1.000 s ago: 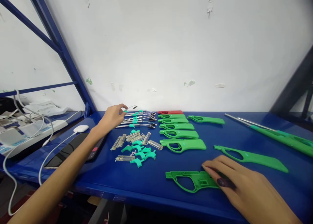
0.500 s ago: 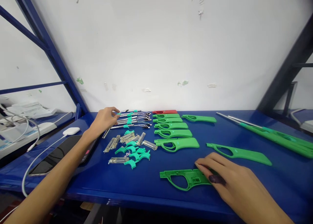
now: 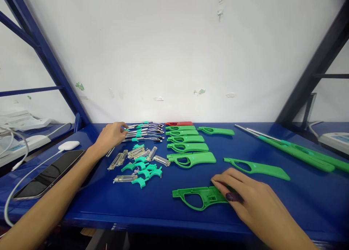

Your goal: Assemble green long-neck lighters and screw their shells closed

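Observation:
At the back left, my left hand [image 3: 112,134] reaches over a row of metal lighter tubes [image 3: 140,133] with teal clips and thin wires. Its thumb and forefinger pinch at a teal bit at the left ends of the tubes; the palm hides part of the tubes. My right hand [image 3: 242,195] grips the handle end of a green lighter shell half [image 3: 200,198], which lies inside-up near the front edge. The fingers cover that end. Just beyond this hand rests another green shell half [image 3: 259,168], outer face up.
Clear fuel tanks [image 3: 141,152] and teal triggers [image 3: 145,171] lie loose in the middle left. Several green shells [image 3: 191,157] and a red shell [image 3: 178,123] form a column. Two long green lighters [image 3: 297,151] lie right. A phone [image 3: 49,175] and white cable sit left.
The view has shifted, so everything sits slightly further left. Both hands stay at about the same places relative to the parts; the right keeps its grip on the shell half.

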Tool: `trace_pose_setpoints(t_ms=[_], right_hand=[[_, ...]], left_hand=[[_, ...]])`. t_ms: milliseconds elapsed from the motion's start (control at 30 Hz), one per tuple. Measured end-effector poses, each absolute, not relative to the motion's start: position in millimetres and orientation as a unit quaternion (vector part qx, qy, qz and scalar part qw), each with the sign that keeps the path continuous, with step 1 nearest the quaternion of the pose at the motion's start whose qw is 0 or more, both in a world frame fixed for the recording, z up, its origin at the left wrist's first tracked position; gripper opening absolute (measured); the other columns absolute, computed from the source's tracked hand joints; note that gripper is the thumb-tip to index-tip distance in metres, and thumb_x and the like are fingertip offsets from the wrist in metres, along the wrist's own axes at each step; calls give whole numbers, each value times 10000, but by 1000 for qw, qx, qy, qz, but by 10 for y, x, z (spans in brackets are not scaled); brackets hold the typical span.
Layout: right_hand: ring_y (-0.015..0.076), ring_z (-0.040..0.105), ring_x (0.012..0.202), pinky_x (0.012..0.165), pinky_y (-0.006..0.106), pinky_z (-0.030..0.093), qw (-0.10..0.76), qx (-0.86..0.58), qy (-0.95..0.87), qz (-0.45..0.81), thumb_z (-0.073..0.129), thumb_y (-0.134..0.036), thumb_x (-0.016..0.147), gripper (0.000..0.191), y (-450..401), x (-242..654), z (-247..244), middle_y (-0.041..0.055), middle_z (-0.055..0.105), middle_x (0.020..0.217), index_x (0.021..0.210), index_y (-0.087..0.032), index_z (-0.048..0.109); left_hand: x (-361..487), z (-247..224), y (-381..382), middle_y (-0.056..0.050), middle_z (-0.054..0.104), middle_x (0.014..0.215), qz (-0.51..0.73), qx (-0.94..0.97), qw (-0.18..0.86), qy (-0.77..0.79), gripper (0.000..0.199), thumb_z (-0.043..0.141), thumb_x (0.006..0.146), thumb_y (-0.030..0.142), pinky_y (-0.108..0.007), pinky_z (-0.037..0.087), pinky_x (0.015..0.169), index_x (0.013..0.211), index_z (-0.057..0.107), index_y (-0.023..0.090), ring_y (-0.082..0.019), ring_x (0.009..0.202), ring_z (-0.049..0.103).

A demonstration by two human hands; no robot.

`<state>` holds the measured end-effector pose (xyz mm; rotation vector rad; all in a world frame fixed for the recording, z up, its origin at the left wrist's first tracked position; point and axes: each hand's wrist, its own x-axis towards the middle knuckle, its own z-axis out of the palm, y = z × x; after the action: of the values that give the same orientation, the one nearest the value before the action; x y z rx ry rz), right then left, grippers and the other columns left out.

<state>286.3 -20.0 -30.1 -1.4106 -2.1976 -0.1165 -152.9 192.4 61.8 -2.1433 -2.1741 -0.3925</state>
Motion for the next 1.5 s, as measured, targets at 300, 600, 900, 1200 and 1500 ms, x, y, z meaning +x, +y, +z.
trace_pose_setpoints(t_ms=[300, 600, 900, 1200, 1500], right_hand=[[172, 801, 679, 615, 253, 616, 281, -519, -806, -42, 519, -291, 1105, 282, -207, 2866, -296, 9, 818, 1090, 1179, -344, 786], [182, 808, 699, 653, 275, 636, 278, -522, -806, -30, 534, -335, 1116, 252, -207, 2884, -329, 0, 807, 1120, 1203, -366, 768], [187, 807, 686, 613, 275, 625, 289, -519, -803, -45, 536, -351, 1111, 257, -204, 2879, -322, 8, 818, 1112, 1185, -358, 782], [190, 810, 702, 643, 282, 641, 285, -523, -802, -37, 528, -372, 1120, 267, -211, 2878, -339, 13, 820, 1136, 1203, -357, 781], [191, 815, 709, 649, 281, 652, 276, -519, -808, -50, 513, -355, 1124, 270, -210, 2888, -335, 8, 817, 1133, 1198, -364, 773]], left_hand=[[-1582, 660, 1930, -107, 722, 1344, -181, -740, 7, -647, 338, 729, 1103, 402, -486, 646, 992, 1367, 697, 193, -267, 1142, 741], [-1615, 784, 1870, -96, 743, 1280, -154, -820, -117, -538, 301, 731, 1102, 403, -471, 648, 970, 1296, 721, 173, -251, 1093, 751], [-1599, 694, 1862, -93, 755, 1261, -109, -843, -180, -495, 282, 745, 1093, 407, -487, 635, 1002, 1244, 739, 169, -256, 1114, 751], [-1527, 754, 1752, -89, 757, 1240, -124, -847, -221, -467, 285, 721, 1107, 420, -479, 633, 999, 1255, 735, 178, -249, 1098, 750], [-1554, 656, 1829, -85, 753, 1221, -104, -851, -199, -475, 287, 740, 1095, 412, -460, 647, 954, 1246, 733, 168, -243, 1061, 751]])
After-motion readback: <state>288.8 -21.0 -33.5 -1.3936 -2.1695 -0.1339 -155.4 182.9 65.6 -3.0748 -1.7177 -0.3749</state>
